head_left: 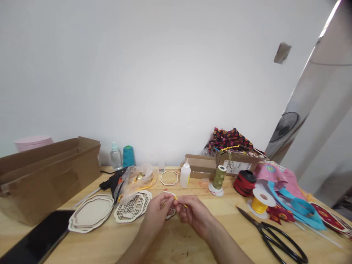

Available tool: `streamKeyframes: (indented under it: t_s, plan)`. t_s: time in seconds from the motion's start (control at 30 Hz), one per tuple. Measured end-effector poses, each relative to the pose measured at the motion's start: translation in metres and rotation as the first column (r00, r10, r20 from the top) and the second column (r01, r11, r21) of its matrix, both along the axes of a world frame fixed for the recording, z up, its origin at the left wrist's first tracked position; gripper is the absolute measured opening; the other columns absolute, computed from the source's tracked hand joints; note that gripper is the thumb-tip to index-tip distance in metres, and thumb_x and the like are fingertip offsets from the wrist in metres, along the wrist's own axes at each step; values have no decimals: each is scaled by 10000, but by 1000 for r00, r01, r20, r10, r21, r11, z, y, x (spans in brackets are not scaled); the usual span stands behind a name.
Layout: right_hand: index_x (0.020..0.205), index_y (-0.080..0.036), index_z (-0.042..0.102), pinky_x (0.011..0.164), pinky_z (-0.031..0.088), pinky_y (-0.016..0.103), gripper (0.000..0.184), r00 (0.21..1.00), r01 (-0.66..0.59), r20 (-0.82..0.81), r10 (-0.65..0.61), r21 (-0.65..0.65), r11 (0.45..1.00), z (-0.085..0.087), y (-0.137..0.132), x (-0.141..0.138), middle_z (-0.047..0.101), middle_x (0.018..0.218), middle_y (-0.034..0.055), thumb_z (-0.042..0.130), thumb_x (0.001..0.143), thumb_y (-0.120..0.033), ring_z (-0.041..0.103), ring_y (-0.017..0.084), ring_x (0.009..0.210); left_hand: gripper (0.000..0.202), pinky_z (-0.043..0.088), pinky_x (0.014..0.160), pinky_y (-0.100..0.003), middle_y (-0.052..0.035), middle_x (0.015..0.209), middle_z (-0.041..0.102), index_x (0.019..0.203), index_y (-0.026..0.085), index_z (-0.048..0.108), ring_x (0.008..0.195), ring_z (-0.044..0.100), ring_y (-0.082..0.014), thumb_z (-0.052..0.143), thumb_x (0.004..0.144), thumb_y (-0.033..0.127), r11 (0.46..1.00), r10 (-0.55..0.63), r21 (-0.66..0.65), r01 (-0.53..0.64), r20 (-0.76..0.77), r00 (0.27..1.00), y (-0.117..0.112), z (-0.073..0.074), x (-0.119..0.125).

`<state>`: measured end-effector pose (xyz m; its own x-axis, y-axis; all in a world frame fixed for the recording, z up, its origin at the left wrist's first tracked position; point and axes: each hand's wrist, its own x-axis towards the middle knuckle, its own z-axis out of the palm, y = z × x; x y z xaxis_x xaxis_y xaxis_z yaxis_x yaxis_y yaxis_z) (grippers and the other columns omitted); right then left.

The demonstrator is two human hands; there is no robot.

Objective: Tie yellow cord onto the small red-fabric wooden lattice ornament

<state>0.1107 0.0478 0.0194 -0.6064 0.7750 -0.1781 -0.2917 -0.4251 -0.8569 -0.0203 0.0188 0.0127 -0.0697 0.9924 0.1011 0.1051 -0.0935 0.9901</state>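
Close together over the middle of the table, my left hand and my right hand both pinch a short yellow cord. One end of it pokes out past my right fingertips. Behind and below the fingers shows a pale cut-out wooden piece, mostly hidden; I cannot tell whether a hand touches it. Left of my left hand lie several lattice-cut wooden panels. A spool of yellow cord and black-handled scissors lie right of my right hand.
Plain wooden plates, a glue gun, a phone and a cardboard box stand left. Behind my hands are a wooden ring, a white squeeze bottle and green thread. Red cord and blue ribbon lie right.
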Motion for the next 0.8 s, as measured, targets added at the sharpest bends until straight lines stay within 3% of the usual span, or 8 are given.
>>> streamKeyframes:
  t_s: [0.3, 0.53, 0.7, 0.8]
  plan:
    - [666, -94, 597, 404, 195, 171, 145, 1000, -5, -14, 4, -7, 1000, -1, 0, 1, 506, 556, -9, 556, 664, -233, 354, 33, 413, 198, 367, 420, -183, 18, 545, 563, 686, 149, 557, 474, 503, -108, 480, 717, 329, 999, -40, -8, 40, 15, 999, 0, -3, -3]
    - [667, -106, 599, 389, 204, 162, 174, 1000, 10, -9, -10, -10, 1000, -1, 1, 0, 514, 549, -18, 575, 651, -277, 359, 28, 398, 175, 391, 552, -219, 10, 586, 587, 642, 162, 554, 579, 529, -140, 478, 723, 297, 997, -26, 73, 29, -40, 999, -2, 3, -4]
    - [626, -102, 592, 354, 220, 172, 406, 995, 39, 92, -50, 109, 993, -6, 1, -5, 520, 473, -3, 485, 687, -488, 362, 42, 340, 182, 374, 528, -211, 26, 546, 557, 612, 167, 539, 551, 521, -134, 464, 736, 277, 995, -41, 88, 47, -61, 997, -5, 6, -2]
    - [555, -102, 567, 338, 215, 171, 380, 987, 41, 147, -65, 163, 986, -8, 1, -6, 491, 423, -13, 521, 667, -462, 354, 44, 325, 204, 382, 544, -218, 13, 558, 576, 595, 161, 552, 563, 531, -141, 464, 738, 277, 993, -70, 95, 77, -74, 995, -7, 8, 0]
